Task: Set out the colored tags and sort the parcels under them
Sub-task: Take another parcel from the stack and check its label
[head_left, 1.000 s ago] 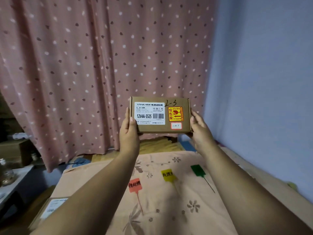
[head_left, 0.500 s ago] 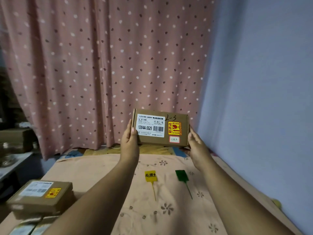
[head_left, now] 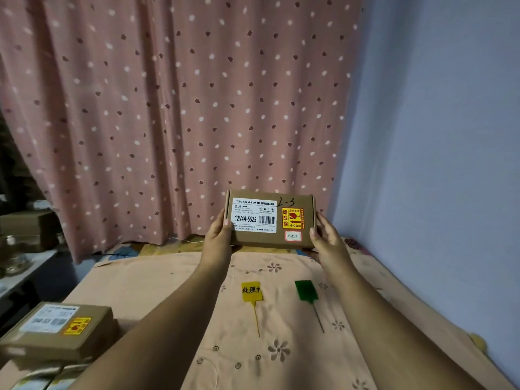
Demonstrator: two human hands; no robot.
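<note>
A flat brown parcel [head_left: 270, 219] with a white label, a yellow warning sticker and "2-3" written on it is held up in the air at the far end of the bed. My left hand [head_left: 218, 235] grips its left end and my right hand [head_left: 323, 236] grips its right end. Below it, on the peach flowered cloth [head_left: 157, 280], lie a yellow tag [head_left: 251, 291] with black writing and a green tag [head_left: 305, 289] to its right, tails pointing toward me. My left forearm hides the cloth left of the yellow tag.
A stack of brown parcels [head_left: 60, 329] sits at the cloth's near left corner. A pink dotted curtain [head_left: 174, 108] hangs behind the bed and a bluish wall [head_left: 436, 164] runs along its right side. Shelves with boxes and a glass jar stand at the far left.
The parcel has come down and away from me, toward the far end of the cloth. The view has shifted left; the red tag seen before is now hidden by my left forearm.
</note>
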